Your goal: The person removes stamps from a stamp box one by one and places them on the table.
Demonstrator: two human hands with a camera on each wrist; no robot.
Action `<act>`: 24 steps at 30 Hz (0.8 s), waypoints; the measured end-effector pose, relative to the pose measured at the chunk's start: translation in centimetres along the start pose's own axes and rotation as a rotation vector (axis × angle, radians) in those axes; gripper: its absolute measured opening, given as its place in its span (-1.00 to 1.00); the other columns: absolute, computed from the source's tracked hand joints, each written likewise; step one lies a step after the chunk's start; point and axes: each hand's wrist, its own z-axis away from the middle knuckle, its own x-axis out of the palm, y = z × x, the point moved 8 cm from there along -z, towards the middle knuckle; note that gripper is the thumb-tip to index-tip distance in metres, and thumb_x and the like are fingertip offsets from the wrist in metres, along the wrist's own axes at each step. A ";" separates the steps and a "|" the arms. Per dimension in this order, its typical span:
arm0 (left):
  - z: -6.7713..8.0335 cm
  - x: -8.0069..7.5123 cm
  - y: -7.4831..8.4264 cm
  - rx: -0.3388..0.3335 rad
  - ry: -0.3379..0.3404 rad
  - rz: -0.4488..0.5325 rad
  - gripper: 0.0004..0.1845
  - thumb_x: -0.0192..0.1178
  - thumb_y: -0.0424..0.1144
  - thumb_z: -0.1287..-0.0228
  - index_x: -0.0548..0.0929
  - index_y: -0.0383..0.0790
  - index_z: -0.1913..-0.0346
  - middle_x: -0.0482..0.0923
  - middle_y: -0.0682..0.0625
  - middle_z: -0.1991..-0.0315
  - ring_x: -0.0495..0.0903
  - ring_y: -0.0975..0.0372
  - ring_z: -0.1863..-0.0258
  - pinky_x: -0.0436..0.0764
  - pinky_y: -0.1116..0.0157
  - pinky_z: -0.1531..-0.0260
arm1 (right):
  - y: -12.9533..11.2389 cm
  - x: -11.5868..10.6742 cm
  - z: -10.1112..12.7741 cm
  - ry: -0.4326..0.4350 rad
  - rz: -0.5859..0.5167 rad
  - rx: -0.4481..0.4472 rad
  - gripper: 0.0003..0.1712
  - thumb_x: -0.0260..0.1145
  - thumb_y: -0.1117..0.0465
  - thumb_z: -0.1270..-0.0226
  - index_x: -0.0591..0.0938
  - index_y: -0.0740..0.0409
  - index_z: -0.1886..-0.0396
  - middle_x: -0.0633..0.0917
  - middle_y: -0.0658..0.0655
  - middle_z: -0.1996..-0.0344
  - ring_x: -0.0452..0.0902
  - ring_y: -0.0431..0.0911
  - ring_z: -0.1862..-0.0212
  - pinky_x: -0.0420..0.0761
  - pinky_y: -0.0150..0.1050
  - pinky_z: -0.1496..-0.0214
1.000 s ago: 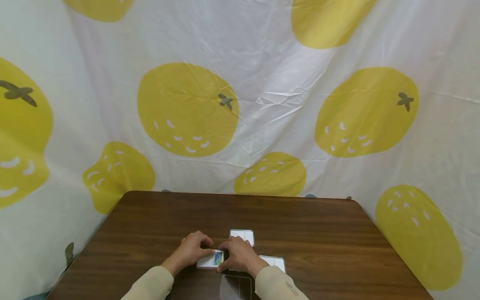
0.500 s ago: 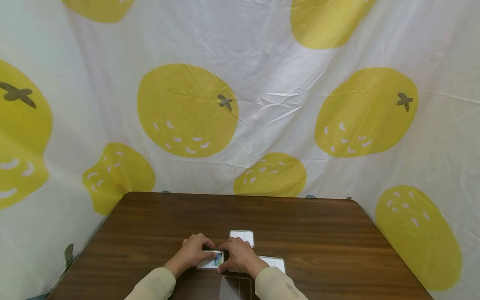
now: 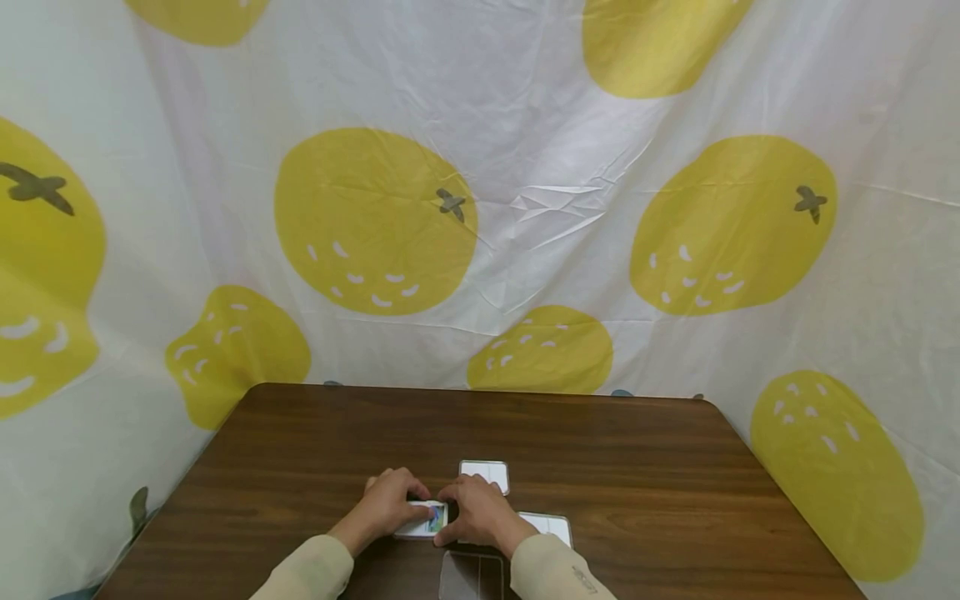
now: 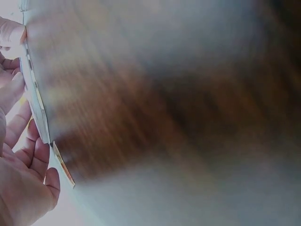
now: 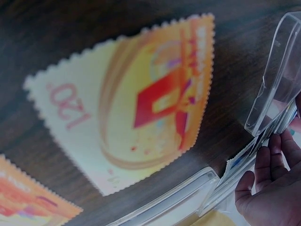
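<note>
In the head view both hands meet over a small white case with a colourful stamp at the near middle of the brown table. My left hand pinches its left and top edge. My right hand grips its right side. The left wrist view is blurred. It shows the case's thin edge beside my left fingers. In the right wrist view my right fingers hold a clear plastic case with a stamp's toothed edge inside.
Two white cased cards lie close by, one just beyond my hands and one to the right. A clear flat case lies at the near edge. An orange "120" stamp and another stamp lie on the wood. A lemon-print cloth surrounds the table.
My left fingers have slid slightly further over the case's top edge. Both hands stay in place on it.
</note>
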 end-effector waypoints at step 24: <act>0.0 -0.1 0.0 0.011 0.018 0.029 -0.83 0.51 -0.14 0.00 0.69 -0.05 0.41 0.52 0.13 0.32 0.41 0.15 0.23 0.26 -0.05 0.15 | 0.0 0.0 -0.1 0.002 -0.003 -0.009 -0.32 0.62 -0.19 0.16 0.73 0.00 0.01 0.66 -0.06 0.06 0.50 -0.04 -0.01 0.45 -0.01 0.06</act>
